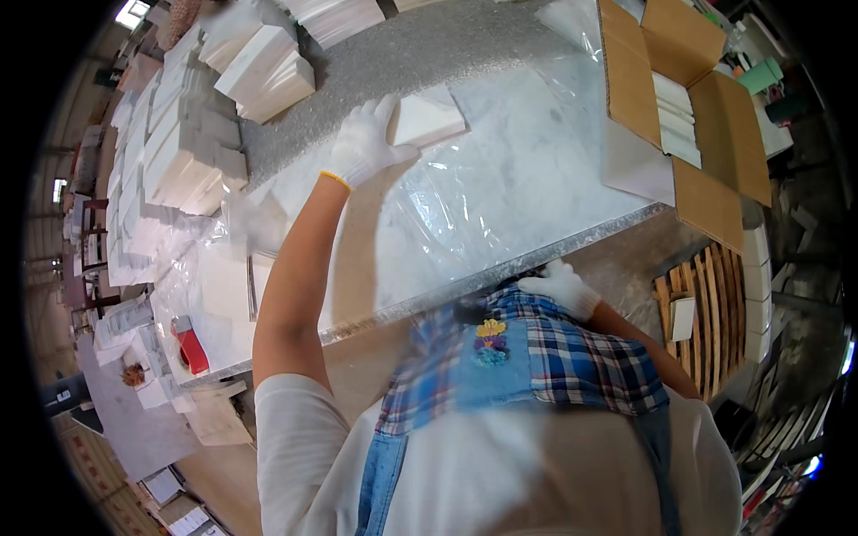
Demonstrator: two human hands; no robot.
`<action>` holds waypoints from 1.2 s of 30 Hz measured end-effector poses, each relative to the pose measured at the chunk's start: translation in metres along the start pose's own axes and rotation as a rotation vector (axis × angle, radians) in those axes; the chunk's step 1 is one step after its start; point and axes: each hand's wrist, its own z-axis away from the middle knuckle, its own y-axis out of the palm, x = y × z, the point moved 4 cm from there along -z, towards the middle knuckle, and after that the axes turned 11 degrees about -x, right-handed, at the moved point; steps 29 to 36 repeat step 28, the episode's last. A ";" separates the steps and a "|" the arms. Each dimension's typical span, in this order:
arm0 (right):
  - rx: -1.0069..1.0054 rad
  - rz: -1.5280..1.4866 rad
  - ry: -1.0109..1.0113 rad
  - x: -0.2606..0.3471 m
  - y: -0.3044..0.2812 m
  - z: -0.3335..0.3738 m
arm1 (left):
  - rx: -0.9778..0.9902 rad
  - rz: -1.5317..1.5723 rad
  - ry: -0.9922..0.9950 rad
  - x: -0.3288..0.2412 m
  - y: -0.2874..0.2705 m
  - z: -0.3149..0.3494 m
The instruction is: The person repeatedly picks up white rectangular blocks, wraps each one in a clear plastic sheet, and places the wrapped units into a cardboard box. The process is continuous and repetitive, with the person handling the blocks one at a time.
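Note:
My left hand (366, 145), in a white knitted glove with a yellow cuff, reaches across the worktable. Its fingers and thumb straddle the left end of a thick white slab (431, 116), gripping it on the table. Clear plastic film (442, 210) lies wrinkled over the tabletop just nearer to me. My right hand (561, 288), also gloved in white, is low by the table's front edge, beside my plaid apron (581, 357). Its fingers are loosely extended and partly hard to make out; I see nothing held in them.
An open cardboard box (633, 80) with white pieces inside stands at the table's right end. Stacked white slabs (192, 152) rise on the left, with more stacks (268, 76) behind. A red tape dispenser (189, 346) sits at the left corner. A wooden slatted pallet (706, 313) lies on the right.

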 end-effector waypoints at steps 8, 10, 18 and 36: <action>0.272 -0.151 -0.159 -0.035 0.033 -0.024 | -0.413 0.015 0.140 -0.009 -0.027 0.036; 0.281 -0.026 -0.263 -0.021 0.022 -0.007 | -0.438 0.074 0.091 -0.014 -0.042 0.061; 0.523 -0.133 -0.566 0.091 -0.002 0.051 | -0.227 0.018 0.054 -0.071 -0.051 0.115; 0.191 -0.130 -0.693 0.265 -0.022 0.009 | -0.406 0.202 -0.118 -0.014 -0.005 0.063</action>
